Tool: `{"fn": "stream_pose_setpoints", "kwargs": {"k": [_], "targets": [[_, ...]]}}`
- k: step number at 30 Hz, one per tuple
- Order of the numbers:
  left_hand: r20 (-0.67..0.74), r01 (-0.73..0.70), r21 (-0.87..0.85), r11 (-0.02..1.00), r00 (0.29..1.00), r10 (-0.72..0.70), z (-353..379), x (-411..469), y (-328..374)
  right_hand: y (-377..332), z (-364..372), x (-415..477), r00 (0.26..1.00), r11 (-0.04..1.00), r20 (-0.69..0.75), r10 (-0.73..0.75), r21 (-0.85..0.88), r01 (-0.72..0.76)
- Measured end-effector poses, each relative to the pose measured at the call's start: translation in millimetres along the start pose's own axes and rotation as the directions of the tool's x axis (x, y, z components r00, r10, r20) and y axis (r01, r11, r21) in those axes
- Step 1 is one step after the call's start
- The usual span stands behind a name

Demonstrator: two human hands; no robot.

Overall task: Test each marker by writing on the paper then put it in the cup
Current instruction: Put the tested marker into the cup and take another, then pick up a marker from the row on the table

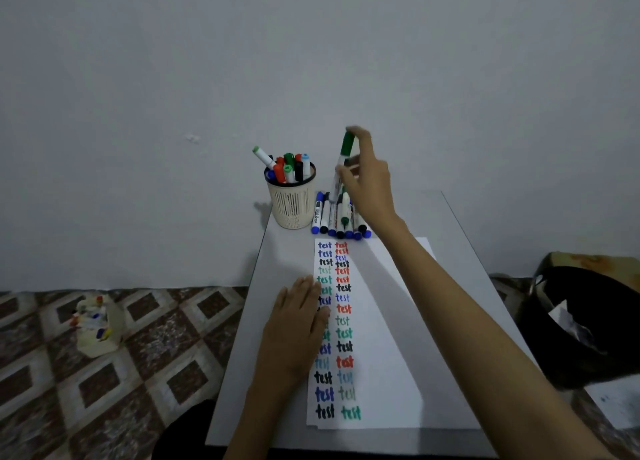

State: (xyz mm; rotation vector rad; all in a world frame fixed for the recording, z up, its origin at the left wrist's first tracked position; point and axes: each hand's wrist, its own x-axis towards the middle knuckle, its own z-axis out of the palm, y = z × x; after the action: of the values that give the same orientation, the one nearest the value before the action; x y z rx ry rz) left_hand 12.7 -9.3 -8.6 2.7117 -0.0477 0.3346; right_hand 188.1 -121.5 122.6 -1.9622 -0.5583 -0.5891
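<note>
- A marker (347, 144) is being pinched by the right hand (367, 179), with thumb and fingers curled on its white barrel. It is being held near upright, green end uppermost.
- The paper (388, 338) is being pressed flat by the left hand (298, 324), fingers straight, at the sheet's 9 o'clock edge.
- The marker is being held above the pile (332, 217) of loose markers, at 2 o'clock from the cup (292, 203).
- The cup, partly filled with markers, is being kept at 11 o'clock on the table (242, 373), and the pile at 12 o'clock of the paper.
- The marker is being judged light, stiff and smooth. Mid-barrel is being favoured as the place to grip it, since a cap could be pulled loose.
</note>
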Motion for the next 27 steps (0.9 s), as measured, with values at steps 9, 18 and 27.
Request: {"fn": "stream_pose_setpoints", "kwargs": {"k": [9,18,27], "targets": [[-0.004,0.037,-0.022,0.999,0.999,-0.037,-5,0,5,-12,33,61,0.99,0.991,-0.053,-0.128,0.03,0.13],[0.01,0.047,-0.034,0.998,0.999,-0.047,-7,1,5,34,61,34,0.972,0.976,0.219,-0.08,-0.18,0.121],[-0.026,0.025,-0.063,0.998,0.999,-0.026,-5,1,4,79,24,18,0.908,0.9,0.068,0.414,-0.18,-0.397]]}}
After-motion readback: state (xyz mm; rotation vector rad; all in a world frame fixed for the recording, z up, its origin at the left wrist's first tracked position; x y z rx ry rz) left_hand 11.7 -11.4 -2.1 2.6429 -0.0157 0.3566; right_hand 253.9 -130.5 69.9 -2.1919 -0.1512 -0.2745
